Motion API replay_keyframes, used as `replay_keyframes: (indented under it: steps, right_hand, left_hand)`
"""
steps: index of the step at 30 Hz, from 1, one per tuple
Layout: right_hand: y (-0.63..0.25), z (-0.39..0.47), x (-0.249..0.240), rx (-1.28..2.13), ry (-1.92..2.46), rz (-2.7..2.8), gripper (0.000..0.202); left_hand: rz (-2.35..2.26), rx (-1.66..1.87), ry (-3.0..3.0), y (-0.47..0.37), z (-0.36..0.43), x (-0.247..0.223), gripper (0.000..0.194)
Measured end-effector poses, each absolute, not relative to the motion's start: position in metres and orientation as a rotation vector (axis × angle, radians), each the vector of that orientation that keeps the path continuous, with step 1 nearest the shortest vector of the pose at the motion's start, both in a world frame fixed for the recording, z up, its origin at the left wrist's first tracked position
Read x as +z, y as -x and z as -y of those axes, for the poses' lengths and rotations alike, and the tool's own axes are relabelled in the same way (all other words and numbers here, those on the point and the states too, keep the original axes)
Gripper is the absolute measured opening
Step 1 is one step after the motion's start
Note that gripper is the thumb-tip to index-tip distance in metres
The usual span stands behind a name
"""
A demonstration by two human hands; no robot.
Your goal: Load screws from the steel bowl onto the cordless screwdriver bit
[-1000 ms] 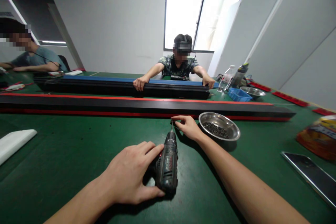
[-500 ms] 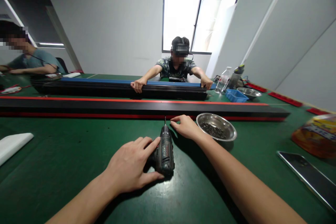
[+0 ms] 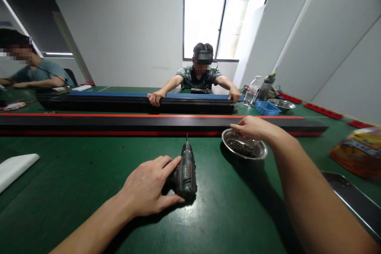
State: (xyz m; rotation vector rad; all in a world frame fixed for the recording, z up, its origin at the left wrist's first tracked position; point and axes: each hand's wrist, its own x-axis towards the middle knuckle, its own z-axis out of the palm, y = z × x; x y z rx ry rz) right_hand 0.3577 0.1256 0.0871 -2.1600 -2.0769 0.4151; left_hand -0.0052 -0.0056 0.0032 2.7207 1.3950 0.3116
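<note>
- A phone (image 3: 358, 198) lies near right.
- A bright packet (image 3: 358, 152) sits just beyond it.
- A white block (image 3: 18, 170) lies at the left edge.
- Far right, a blue tray (image 3: 268, 112) has a clear bottle (image 3: 252, 92) and a shallow metal dish (image 3: 284, 107) beside it.
- A window (image 3: 204, 24) glows in the far wall.

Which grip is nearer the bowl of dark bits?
Right. The right grip is at the bowl, by its far rim; the left grip is farther left, on the drill.
</note>
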Motion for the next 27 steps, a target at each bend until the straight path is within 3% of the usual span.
replay_keyframes:
  steps: [8,17,27]
  right_hand:
    - [-0.373,-0.134,0.083,0.497,2.243,2.077,0.049]
    - [-0.37,-0.143,0.031,0.37,2.204,2.142,0.007]
    - [-0.37,-0.146,0.052,0.315,2.163,2.112,0.013]
  left_hand:
    - [-1.366,0.315,-2.731,0.007,0.006,0.005,0.088]
    - [-1.405,0.363,-2.697,0.005,0.008,0.008,0.085]
    - [-1.345,0.299,-2.632,0.004,0.016,0.013,0.086]
